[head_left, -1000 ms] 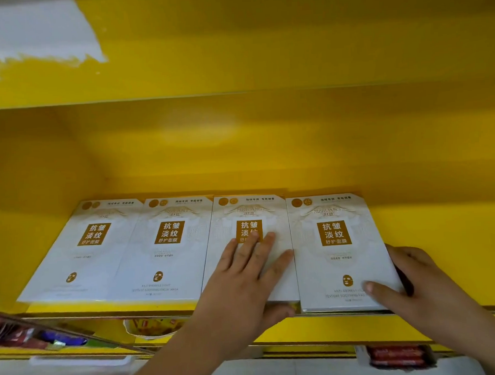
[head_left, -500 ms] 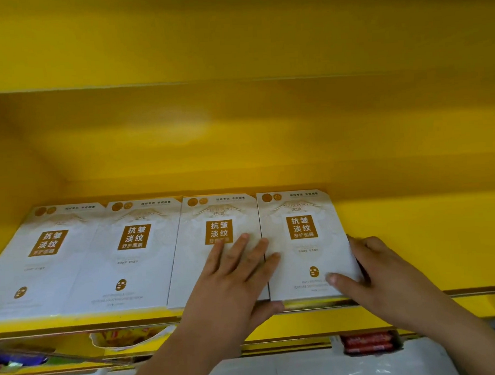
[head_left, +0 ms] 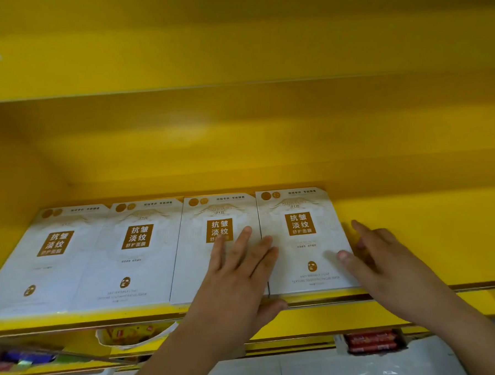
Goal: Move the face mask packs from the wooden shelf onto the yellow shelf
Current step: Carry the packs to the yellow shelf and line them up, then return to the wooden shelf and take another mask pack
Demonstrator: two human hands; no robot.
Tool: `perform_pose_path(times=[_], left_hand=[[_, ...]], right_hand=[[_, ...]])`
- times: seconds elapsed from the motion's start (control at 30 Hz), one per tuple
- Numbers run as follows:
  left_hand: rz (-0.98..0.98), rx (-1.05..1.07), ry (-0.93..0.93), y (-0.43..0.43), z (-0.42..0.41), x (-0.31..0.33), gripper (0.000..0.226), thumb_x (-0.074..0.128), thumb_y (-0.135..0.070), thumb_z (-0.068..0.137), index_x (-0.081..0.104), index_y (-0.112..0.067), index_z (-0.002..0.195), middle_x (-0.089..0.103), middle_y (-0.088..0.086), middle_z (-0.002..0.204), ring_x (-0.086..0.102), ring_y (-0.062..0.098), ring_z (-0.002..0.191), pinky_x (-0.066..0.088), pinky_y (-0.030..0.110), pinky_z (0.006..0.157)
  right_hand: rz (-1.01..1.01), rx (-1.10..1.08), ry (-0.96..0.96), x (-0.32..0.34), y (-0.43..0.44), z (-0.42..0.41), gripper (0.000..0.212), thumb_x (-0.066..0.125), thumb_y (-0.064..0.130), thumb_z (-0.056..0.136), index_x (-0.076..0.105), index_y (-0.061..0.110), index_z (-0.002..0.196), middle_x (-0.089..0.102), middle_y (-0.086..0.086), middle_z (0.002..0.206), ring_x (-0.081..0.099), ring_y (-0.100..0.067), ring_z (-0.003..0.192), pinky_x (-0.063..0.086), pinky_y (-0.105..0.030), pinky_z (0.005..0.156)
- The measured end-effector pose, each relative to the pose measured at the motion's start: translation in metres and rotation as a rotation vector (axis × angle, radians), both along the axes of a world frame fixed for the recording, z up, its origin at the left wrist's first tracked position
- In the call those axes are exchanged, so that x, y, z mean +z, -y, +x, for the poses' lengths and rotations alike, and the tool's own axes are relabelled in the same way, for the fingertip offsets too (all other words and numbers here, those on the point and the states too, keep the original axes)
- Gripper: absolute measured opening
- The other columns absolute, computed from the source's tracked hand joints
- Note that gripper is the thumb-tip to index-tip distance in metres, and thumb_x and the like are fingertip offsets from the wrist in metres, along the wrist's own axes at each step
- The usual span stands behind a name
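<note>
— Lying flat in a row of four along the front edge of the yellow shelf (head_left: 415, 236): face mask packs (head_left: 137, 250), edges touching.

— Resting spread on the third pack (head_left: 198, 264): left hand (head_left: 239, 276), gripping nothing.

— Hovering open by the right edge of the fourth pack (head_left: 300, 242): right hand (head_left: 388, 266), thumb touching.

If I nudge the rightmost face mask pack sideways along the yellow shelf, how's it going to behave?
The rightmost face mask pack lies flat with crisp straight edges, so it probably slides as one stiff piece rather than buckling. The yellow shelf looks smooth and glossy, so it may glide easily. Lying flat, it is unlikely to tip or roll.
</note>
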State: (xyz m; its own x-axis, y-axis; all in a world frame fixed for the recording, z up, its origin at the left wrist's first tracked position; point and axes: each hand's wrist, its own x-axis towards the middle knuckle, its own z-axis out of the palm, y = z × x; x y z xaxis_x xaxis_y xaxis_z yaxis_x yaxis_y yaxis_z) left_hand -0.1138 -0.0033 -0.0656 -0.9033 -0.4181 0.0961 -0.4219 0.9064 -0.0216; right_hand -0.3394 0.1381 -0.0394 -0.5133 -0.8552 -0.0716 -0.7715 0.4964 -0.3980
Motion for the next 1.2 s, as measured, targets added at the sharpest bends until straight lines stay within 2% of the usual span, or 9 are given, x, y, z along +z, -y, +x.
perform_pose_path(times=[0.1, 0.2, 0.33, 0.53, 0.63, 0.7, 0.87, 1.0, 1.2], left_hand=[[0.083, 0.064, -0.210, -0.011, 0.015, 0.010, 0.072, 0.034, -0.062, 0.094, 0.046, -0.014, 0.146, 0.041, 0.003, 0.157, 0.029, 0.029, 0.149, 0.022, 0.048, 0.115], [0.236, 0.248, -0.541, -0.034, 0.047, 0.019, 0.050, 0.048, -0.040, 0.095, 0.058, -0.012, 0.135, 0.056, 0.002, 0.142, 0.046, 0.022, 0.139, 0.039, 0.043, 0.111], [0.308, 0.608, -0.820, -0.079, 0.112, 0.024, 0.032, 0.052, -0.022, 0.092, 0.065, -0.018, 0.120, 0.066, -0.009, 0.116, 0.059, 0.002, 0.113, 0.045, 0.018, 0.094], [0.269, 1.202, -0.983, -0.184, 0.216, 0.021, 0.027, 0.057, -0.010, 0.087, 0.069, -0.028, 0.101, 0.071, -0.015, 0.091, 0.066, 0.000, 0.089, 0.048, 0.009, 0.075], [0.243, 1.468, -1.085, -0.249, 0.263, 0.020, 0.024, 0.058, -0.016, 0.089, 0.070, -0.035, 0.096, 0.074, -0.012, 0.092, 0.070, 0.006, 0.088, 0.053, 0.020, 0.069], [0.196, 1.647, -1.141, -0.298, 0.294, 0.020, 0.027, 0.062, -0.013, 0.091, 0.069, -0.038, 0.095, 0.073, -0.014, 0.095, 0.070, 0.007, 0.088, 0.052, 0.024, 0.064], [-0.030, 2.009, -1.211, -0.420, 0.360, 0.019, 0.038, 0.062, -0.004, 0.090, 0.066, -0.040, 0.098, 0.073, -0.013, 0.096, 0.070, 0.001, 0.090, 0.054, 0.015, 0.076], [-0.134, 2.243, -1.339, -0.505, 0.407, 0.027, 0.027, 0.060, -0.008, 0.093, 0.067, -0.032, 0.105, 0.071, -0.010, 0.101, 0.063, -0.012, 0.098, 0.049, 0.001, 0.072], [-0.352, 2.510, -1.563, -0.586, 0.475, 0.045, 0.026, 0.059, -0.018, 0.094, 0.063, -0.038, 0.112, 0.068, -0.016, 0.105, 0.064, -0.006, 0.097, 0.055, 0.027, 0.091]], right_hand=[[-0.287, -0.060, -0.100, 0.006, -0.007, 0.016, 0.059, 0.041, 0.055, 0.091, 0.056, 0.018, 0.135, 0.057, 0.003, 0.106, 0.058, -0.012, 0.084, 0.050, -0.029, 0.067], [-0.500, 0.072, 0.045, 0.013, -0.007, 0.049, 0.028, 0.051, 0.033, 0.092, 0.066, 0.024, 0.114, 0.061, 0.012, 0.092, 0.059, -0.006, 0.082, 0.042, -0.011, 0.065], [-0.550, 0.285, 0.370, 0.020, 0.004, 0.100, 0.022, 0.049, 0.043, 0.088, 0.064, 0.048, 0.103, 0.069, 0.013, 0.095, 0.067, -0.005, 0.084, 0.048, -0.009, 0.067], [-0.414, 0.597, 0.674, 0.022, 0.006, 0.200, 0.029, 0.046, 0.066, 0.086, 0.065, 0.047, 0.096, 0.073, 0.020, 0.096, 0.073, -0.007, 0.079, 0.058, -0.033, 0.070], [-0.290, 0.737, 0.762, 0.021, -0.007, 0.263, 0.017, 0.052, 0.049, 0.085, 0.067, 0.046, 0.091, 0.075, 0.020, 0.092, 0.074, -0.007, 0.076, 0.059, -0.035, 0.065], [-0.209, 0.849, 0.812, 0.015, -0.022, 0.309, 0.014, 0.057, 0.037, 0.086, 0.070, 0.040, 0.090, 0.076, 0.017, 0.090, 0.074, -0.006, 0.076, 0.060, -0.027, 0.066], [-0.010, 1.122, 0.892, 0.004, -0.076, 0.425, 0.034, 0.060, 0.000, 0.091, 0.072, 0.031, 0.085, 0.078, 0.013, 0.084, 0.075, -0.004, 0.071, 0.058, -0.019, 0.063], [0.124, 1.270, 0.966, -0.002, -0.129, 0.518, 0.033, 0.056, -0.006, 0.091, 0.072, 0.022, 0.087, 0.078, 0.008, 0.080, 0.073, -0.004, 0.063, 0.058, -0.016, 0.059], [0.314, 1.416, 1.048, -0.006, -0.203, 0.636, 0.031, 0.057, -0.005, 0.091, 0.074, 0.019, 0.084, 0.079, 0.003, 0.080, 0.074, -0.008, 0.064, 0.059, -0.018, 0.061]])
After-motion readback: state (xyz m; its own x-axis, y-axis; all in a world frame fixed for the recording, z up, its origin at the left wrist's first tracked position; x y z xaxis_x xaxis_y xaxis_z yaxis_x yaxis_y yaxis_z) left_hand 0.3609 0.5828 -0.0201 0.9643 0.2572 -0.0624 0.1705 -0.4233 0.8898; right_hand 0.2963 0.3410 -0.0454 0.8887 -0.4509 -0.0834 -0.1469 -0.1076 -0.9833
